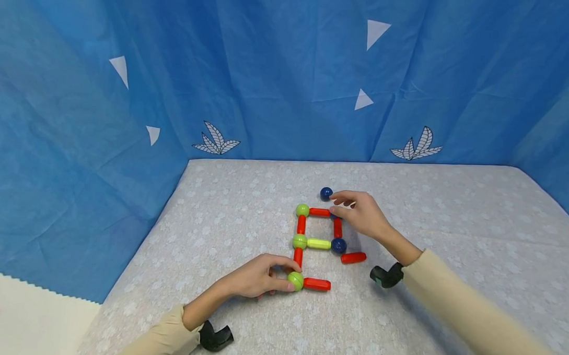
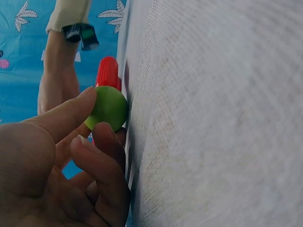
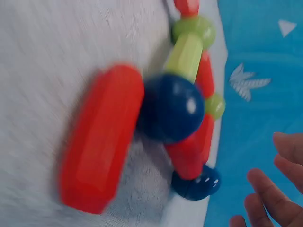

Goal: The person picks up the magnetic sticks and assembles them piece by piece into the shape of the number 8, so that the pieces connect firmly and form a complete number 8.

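My left hand [image 1: 267, 276] pinches a green ball [image 1: 295, 281] between thumb and fingers at the near end of a flat ball-and-rod construction. From that ball a red rod [image 1: 317, 284] points right, and another red rod [image 1: 298, 257] leads to the middle green ball [image 1: 299, 241]. My right hand [image 1: 358, 212] hovers over the far right corner, partly hiding a blue ball there. Its fingers are apart and hold nothing in the right wrist view. Just beyond its fingertips a loose blue ball [image 1: 326, 193] lies on the table.
A loose red rod [image 1: 353, 258] lies beside the lower blue ball [image 1: 339, 246]. A yellow-green rod [image 1: 319, 244] links that ball to the middle green one. Something red shows under my left hand. A blue curtain [image 1: 288, 83] hangs behind the table [image 1: 453, 204].
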The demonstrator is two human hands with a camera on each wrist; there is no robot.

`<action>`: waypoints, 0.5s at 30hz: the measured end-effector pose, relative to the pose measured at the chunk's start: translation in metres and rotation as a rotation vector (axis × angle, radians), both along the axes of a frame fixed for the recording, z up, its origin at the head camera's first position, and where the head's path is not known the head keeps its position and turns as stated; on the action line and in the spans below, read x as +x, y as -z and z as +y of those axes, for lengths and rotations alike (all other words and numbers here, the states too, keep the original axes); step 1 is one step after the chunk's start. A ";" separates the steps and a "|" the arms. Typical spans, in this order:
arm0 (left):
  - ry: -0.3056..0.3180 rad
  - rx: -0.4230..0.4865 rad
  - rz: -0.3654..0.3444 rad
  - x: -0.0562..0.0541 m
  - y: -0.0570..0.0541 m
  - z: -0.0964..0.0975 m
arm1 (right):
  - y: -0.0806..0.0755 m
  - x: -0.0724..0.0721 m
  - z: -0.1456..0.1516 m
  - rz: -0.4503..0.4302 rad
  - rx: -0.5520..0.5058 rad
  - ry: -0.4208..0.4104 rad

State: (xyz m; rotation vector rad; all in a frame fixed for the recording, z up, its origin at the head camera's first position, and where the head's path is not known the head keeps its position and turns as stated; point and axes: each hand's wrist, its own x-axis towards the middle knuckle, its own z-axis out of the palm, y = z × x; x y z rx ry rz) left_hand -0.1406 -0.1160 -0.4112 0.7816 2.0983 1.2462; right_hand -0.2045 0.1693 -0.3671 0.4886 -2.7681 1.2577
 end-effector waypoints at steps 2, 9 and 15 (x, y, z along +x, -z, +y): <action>0.000 -0.001 -0.001 0.000 0.001 0.000 | 0.003 -0.013 -0.001 -0.033 0.012 0.028; -0.004 -0.009 0.010 0.000 0.000 0.000 | 0.012 -0.048 -0.005 -0.144 0.059 0.110; -0.008 -0.004 0.002 -0.001 -0.001 0.000 | 0.021 -0.065 -0.008 -0.221 0.081 0.130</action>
